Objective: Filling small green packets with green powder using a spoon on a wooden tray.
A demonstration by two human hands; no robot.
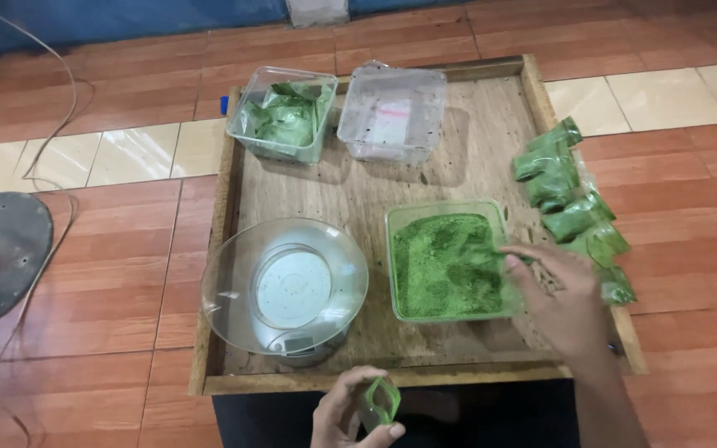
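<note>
My left hand (346, 415) is at the bottom edge, just in front of the wooden tray (350, 187), pinching a small clear plastic pouch (381, 400) with a green tint, its mouth held open. My right hand (559, 294) reaches over the right rim of a clear rectangular container of green powder (441, 261), fingertips touching the powder's right side. Whether it holds a scoop or a pinch of powder is hidden. Left of that container stands a digital kitchen scale with a clear round bowl (285, 286) on top, empty.
At the tray's back stand a clear box of filled green pouches (284, 116) and a closed clear box (392, 112). Several filled green pouches (570, 203) lie along the tray's right rim. A dark round object (2, 253) and a thin cable (51, 149) lie on the tiled floor at left.
</note>
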